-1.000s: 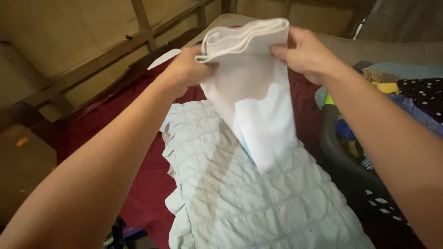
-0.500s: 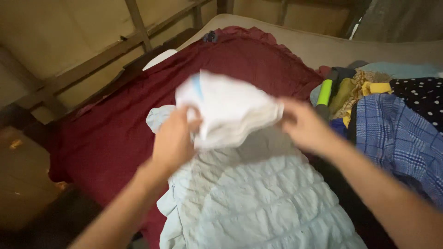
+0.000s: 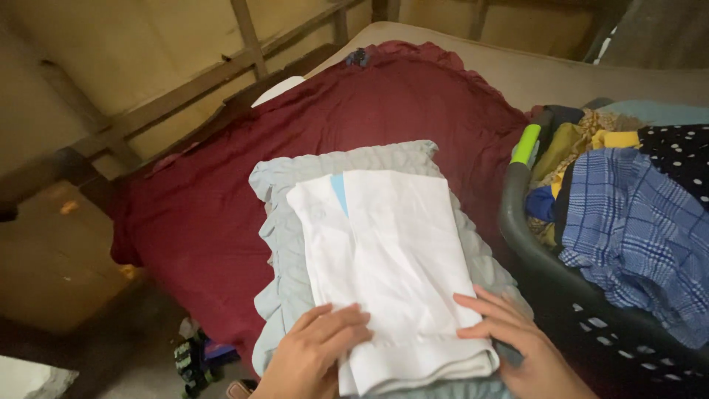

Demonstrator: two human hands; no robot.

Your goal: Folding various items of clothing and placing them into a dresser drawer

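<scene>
A folded white garment with a small light-blue patch lies flat on a pale blue ruffled, quilted cloth. Both rest on a dark red cloth spread over a bed. My left hand lies flat on the near left part of the white garment, fingers spread. My right hand presses its near right edge, fingers pointing left. Neither hand grips anything.
A dark laundry basket stands at the right, full of clothes: a blue plaid piece, a dotted dark one, yellow fabric and a green handle. A wooden wall frame runs at left. Small items lie on the floor.
The white garment, held up by both hands a second ago, was folded in the air and now lies flat on the pale blue cloth. Both hands have come down onto its near end.
</scene>
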